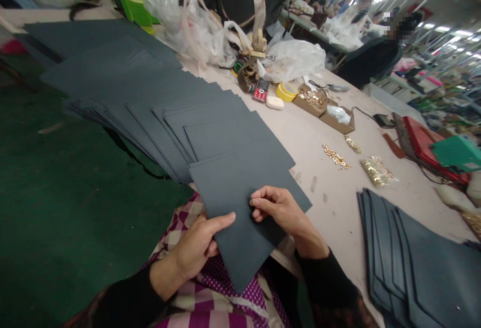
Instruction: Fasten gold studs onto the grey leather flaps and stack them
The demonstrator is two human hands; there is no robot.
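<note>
A dark grey leather-like panel (233, 178) extends over the table's near edge, above my lap. My left hand (195, 243) grips its left edge, thumb flat on top and fingers underneath. Over the panel, my right hand (281, 210) pinches a tiny gold metal piece (252, 201) between thumb and forefinger. The piece is too small to name more exactly. Beyond the panel, many similar grey panels (124, 75) lie fanned out in an overlapping row toward the far left.
On the right rests another stack of grey panels (424, 253). Loose gold pieces (335, 156) and a bag of them (377, 171) lie on the table (300, 142). Farther back are a cardboard box (338, 117), yellow tape (286, 91), a red phone (260, 90) and plastic bags (296, 57).
</note>
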